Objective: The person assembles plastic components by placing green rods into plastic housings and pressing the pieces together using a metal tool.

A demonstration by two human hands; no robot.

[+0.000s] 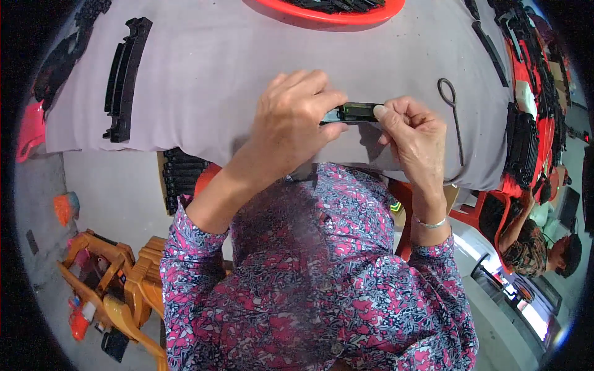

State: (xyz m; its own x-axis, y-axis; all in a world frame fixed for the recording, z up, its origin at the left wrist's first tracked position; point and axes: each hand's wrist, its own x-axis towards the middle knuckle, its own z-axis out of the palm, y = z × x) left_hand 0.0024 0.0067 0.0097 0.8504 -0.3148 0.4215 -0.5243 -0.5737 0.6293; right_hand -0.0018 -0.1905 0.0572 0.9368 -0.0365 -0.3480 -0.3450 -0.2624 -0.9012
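Above the grey-covered worktop [204, 80] in the head view, we hold a narrow black piece [360, 112] level, crosswise in front of the flowered shirt [322, 266]. Our left hand [291, 117] grips its left end between thumb and fingers, where a pale, shiny part shows; our right hand [416, 133] pinches the right end, its thumb pressed on top. To the right of that hand we see a dark metal rod [458, 127] with a looped end, lying apart on the cloth. Well to the left lies a long black slotted part [127, 80]. At the far edge we have a red basin [328, 22] heaped with small black pieces [337, 5]. Off to the right sits another person [526, 250].
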